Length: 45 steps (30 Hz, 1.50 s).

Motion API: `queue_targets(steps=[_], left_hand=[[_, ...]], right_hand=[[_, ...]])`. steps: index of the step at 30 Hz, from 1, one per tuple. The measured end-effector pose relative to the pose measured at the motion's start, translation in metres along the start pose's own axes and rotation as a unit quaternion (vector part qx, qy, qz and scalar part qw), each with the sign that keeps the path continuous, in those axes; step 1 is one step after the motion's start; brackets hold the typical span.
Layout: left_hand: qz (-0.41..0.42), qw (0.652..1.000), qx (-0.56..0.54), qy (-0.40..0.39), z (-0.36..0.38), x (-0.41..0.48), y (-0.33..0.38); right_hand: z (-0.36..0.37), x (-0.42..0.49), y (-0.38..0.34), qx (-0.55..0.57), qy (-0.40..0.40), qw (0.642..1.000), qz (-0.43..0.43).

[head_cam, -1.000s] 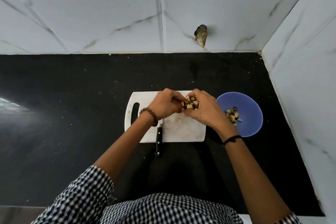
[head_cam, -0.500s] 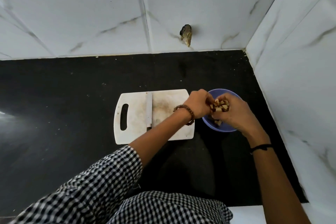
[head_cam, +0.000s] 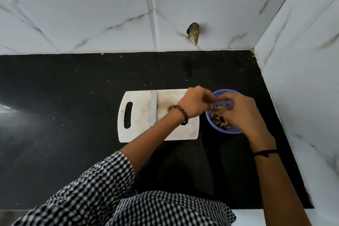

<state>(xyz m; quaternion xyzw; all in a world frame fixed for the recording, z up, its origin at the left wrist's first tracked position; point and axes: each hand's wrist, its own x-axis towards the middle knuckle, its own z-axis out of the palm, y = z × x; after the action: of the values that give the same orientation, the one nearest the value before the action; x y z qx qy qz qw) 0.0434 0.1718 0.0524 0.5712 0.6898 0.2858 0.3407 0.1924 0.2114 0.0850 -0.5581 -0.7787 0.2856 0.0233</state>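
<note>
Black stone surface [head_cam: 73, 97] runs into a corner of white marble-look wall tiles [head_cam: 91, 14], and near that corner sits a blue bowl [head_cam: 226, 131] holding the chopped pieces [head_cam: 218, 118], brown-skinned with pale flesh. Both hands hover over it. The right hand [head_cam: 240, 113] arches above the bowl with its fingers curled down among the pieces. The left hand [head_cam: 196, 102] is bunched at the near rim, thumb close to fingertips. Whether either one pinches a piece cannot be told. The step looks like emptying a handful of cut pieces into the bowl. Just left of the bowl lies a white cutting board [head_cam: 174, 134], a knife [head_cam: 153, 108] resting flat across it. Next, I judge, the fingers should spread fully over the bowl so nothing spills, then return to the board
</note>
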Motion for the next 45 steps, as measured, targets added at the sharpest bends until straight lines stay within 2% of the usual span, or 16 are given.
queue_targets(steps=[5,10,15,17,23,29,34,38,43,45], left_hand=[[-0.047,0.997,0.035,0.048,-0.036,-0.014,-0.033],[-0.112,0.988,0.090,0.057,-0.051,-0.031,-0.072],[-0.133,0.984,0.103,0.057,-0.045,-0.045,-0.090],[-0.135,0.984,0.100,0.061,-0.040,-0.049,-0.094],[-0.129,0.987,0.081,0.057,-0.023,-0.054,-0.095],[-0.089,0.992,0.069,0.062,-0.007,-0.051,-0.081],[-0.075,0.995,0.028,0.063,-0.001,-0.048,-0.071],[-0.059,0.997,-0.006,0.048,0.008,-0.043,-0.058],[-0.024,0.999,0.005,0.033,0.021,-0.038,-0.039],[-0.018,0.999,0.017,0.031,0.024,-0.039,-0.035]], right_hand=[[0.020,0.005,-0.017,0.026,-0.013,0.996,-0.085],[0.059,0.012,-0.043,0.015,-0.040,0.987,-0.155],[0.097,0.029,-0.048,-0.118,-0.078,0.977,-0.158],[0.106,0.029,-0.048,-0.169,-0.066,0.969,-0.167],[0.115,0.027,-0.049,-0.210,-0.044,0.958,-0.189],[0.109,0.022,-0.050,-0.196,-0.052,0.963,-0.176],[0.081,0.004,-0.038,-0.113,0.072,0.977,-0.169],[0.057,-0.007,-0.018,-0.083,0.115,0.983,-0.115],[0.051,-0.002,0.001,-0.145,0.084,0.986,0.011],[0.051,-0.003,0.006,-0.136,0.093,0.986,0.013]])
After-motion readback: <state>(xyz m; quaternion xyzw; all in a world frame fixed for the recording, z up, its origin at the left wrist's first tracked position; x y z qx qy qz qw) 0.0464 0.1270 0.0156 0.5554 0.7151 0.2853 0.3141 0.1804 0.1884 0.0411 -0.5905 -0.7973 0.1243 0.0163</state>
